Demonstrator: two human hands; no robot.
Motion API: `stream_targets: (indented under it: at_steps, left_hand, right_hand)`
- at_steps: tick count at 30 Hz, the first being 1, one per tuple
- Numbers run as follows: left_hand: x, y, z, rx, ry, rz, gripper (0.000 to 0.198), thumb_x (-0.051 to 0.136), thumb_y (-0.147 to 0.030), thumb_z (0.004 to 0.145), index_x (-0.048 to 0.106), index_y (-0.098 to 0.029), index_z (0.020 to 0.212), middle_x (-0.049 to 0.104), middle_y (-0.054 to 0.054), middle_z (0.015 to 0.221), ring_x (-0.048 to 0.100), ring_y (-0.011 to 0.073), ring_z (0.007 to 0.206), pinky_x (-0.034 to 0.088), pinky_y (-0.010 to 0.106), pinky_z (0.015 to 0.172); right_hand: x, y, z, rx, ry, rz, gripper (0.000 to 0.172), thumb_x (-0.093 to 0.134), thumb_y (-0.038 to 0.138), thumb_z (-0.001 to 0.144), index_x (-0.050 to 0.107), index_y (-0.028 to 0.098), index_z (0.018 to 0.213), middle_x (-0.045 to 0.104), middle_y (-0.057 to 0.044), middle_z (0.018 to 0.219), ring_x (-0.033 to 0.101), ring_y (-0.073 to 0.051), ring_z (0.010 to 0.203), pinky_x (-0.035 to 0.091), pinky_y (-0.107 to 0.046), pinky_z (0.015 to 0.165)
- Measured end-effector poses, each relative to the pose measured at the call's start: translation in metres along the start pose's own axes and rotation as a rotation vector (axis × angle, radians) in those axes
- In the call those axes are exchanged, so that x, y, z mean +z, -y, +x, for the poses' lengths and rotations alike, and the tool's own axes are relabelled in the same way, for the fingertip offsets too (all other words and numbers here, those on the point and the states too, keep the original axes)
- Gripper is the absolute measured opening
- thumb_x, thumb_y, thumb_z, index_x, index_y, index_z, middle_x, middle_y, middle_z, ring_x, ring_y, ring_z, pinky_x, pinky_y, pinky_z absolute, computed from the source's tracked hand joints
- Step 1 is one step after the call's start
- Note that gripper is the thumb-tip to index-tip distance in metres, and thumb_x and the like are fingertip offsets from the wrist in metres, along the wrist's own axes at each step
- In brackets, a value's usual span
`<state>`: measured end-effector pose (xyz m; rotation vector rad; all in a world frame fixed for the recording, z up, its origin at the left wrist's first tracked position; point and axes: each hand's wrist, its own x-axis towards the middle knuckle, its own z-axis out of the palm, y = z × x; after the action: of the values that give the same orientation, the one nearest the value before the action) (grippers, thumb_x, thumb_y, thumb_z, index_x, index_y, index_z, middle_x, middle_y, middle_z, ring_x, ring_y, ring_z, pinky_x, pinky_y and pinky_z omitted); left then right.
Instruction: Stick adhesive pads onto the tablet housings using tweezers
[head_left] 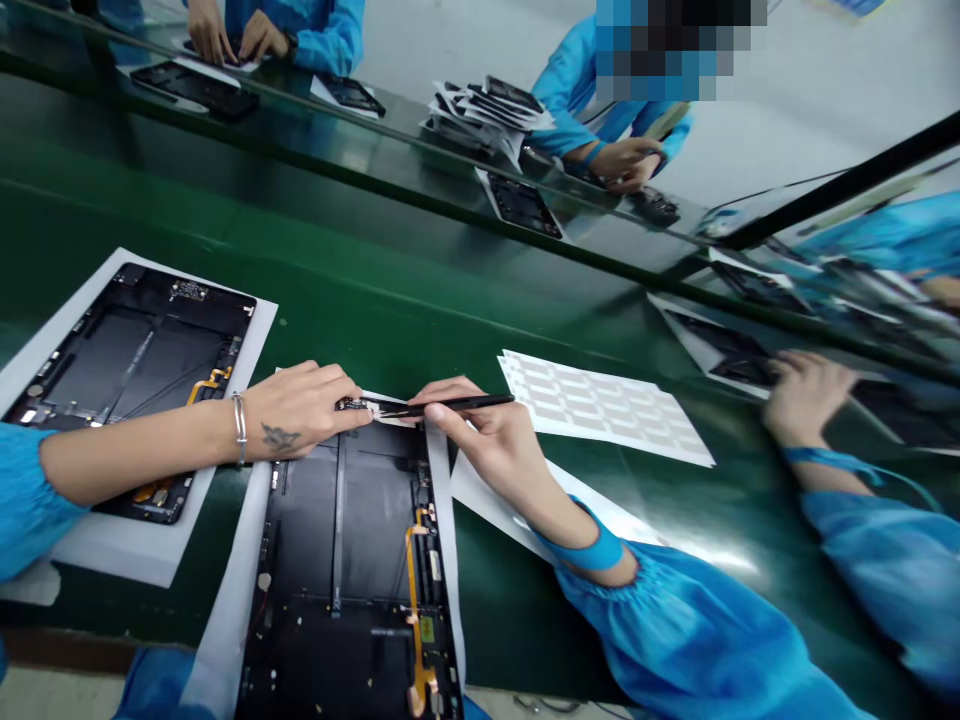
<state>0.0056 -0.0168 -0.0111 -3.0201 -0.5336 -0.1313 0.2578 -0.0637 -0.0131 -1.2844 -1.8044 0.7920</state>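
Note:
My right hand (495, 440) grips a pair of black tweezers (472, 403) like a pen, tips pointing left. Those tips are at a small white piece (373, 408) by the top edge of a black tablet housing (375, 530). My left hand (304, 410) is closed at the same edge, its fingers on a small circuit board (351, 404). Whether the board is lifted off the housing I cannot tell. An orange flex cable (412, 600) runs down the housing's right side. The housing lies on white paper (225, 620) at the front of the green bench.
A second housing (127, 360) lies on paper at the left. Right of my hands are a sheet of pale stickers (600, 405) and a white sheet (480, 490). A co-worker's hand (806, 395) reaches in at the right. Across a raised glass ledge (405, 150), other people handle parts.

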Motion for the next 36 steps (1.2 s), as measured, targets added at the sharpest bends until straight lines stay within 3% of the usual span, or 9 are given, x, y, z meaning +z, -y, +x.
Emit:
stream_targets:
  at_steps: [7,11,16,21,26,29,33,36]
  left_hand:
    - [0.007,0.002,-0.001,0.001,-0.043,-0.030,0.044,0.059,-0.009,0.087,0.060,-0.022,0.128,0.064,0.011,0.123,0.056,0.0239,0.106,0.043,0.032,0.080]
    - [0.011,0.004,-0.004,0.028,-0.084,-0.011,0.044,0.059,-0.009,0.087,0.059,-0.020,0.129,0.063,0.011,0.124,0.056,0.0241,0.106,0.042,0.033,0.080]
    - [0.007,0.005,-0.001,0.052,-0.039,0.059,0.042,0.057,-0.011,0.088,0.057,-0.019,0.130,0.065,0.011,0.121,0.057,0.0237,0.102,0.043,0.032,0.077]
    - [-0.013,0.008,0.027,-0.029,0.116,0.084,0.019,0.049,-0.017,0.098,0.062,-0.016,0.112,0.068,0.008,0.098,0.060,0.0206,0.084,0.036,0.028,0.060]
    - [-0.019,0.026,0.066,-0.074,0.255,-0.213,0.002,0.059,-0.017,0.092,0.059,-0.019,0.092,0.068,0.001,0.092,0.062,0.0159,0.078,0.029,0.024,0.054]
    - [-0.013,0.031,0.085,-0.070,0.308,-0.352,0.007,0.063,-0.022,0.089,0.057,-0.019,0.088,0.066,0.000,0.085,0.059,0.0155,0.071,0.030,0.024,0.054]
    - [-0.007,0.024,0.097,-0.260,0.294,-0.345,0.032,0.059,-0.053,0.092,0.056,-0.021,0.099,0.063,0.002,0.077,0.057,0.0202,0.064,0.031,0.026,0.054]
    - [-0.004,0.022,0.087,-0.284,0.231,-0.467,0.032,0.060,-0.047,0.092,0.051,-0.020,0.107,0.062,0.000,0.076,0.058,0.0196,0.067,0.036,0.026,0.059]
  right_hand:
    - [-0.017,-0.003,-0.004,0.024,0.056,-0.042,0.038,0.061,0.053,0.093,0.080,0.023,0.082,0.075,-0.010,0.095,0.068,-0.026,0.097,0.055,-0.041,0.087]
    - [-0.027,-0.011,-0.014,0.041,0.011,-0.062,0.033,0.063,0.051,0.092,0.080,0.024,0.084,0.076,-0.010,0.094,0.068,-0.026,0.097,0.056,-0.042,0.086]
    - [-0.030,-0.019,-0.022,0.054,-0.071,-0.040,0.034,0.065,0.053,0.090,0.079,0.023,0.089,0.077,-0.009,0.095,0.071,-0.027,0.093,0.057,-0.042,0.083]
    - [-0.034,-0.017,-0.025,0.109,-0.327,0.073,0.037,0.063,0.055,0.090,0.077,0.021,0.091,0.077,-0.007,0.081,0.073,-0.027,0.085,0.055,-0.045,0.087]
    - [-0.039,-0.002,-0.027,0.016,-0.423,0.134,0.031,0.064,0.050,0.092,0.075,0.024,0.104,0.074,-0.002,0.068,0.072,-0.024,0.077,0.055,-0.045,0.088]
    - [-0.034,0.007,-0.027,-0.024,-0.394,0.155,0.032,0.061,0.049,0.094,0.072,0.023,0.110,0.074,-0.002,0.069,0.073,-0.023,0.073,0.057,-0.044,0.082]
    - [-0.016,0.012,-0.022,-0.162,-0.234,0.033,0.023,0.055,0.037,0.100,0.067,0.024,0.113,0.076,-0.004,0.083,0.073,-0.023,0.083,0.058,-0.040,0.081]
    - [0.000,0.009,-0.017,-0.326,-0.060,-0.187,0.021,0.047,0.025,0.102,0.065,0.023,0.112,0.074,-0.009,0.097,0.071,-0.022,0.093,0.057,-0.037,0.081]
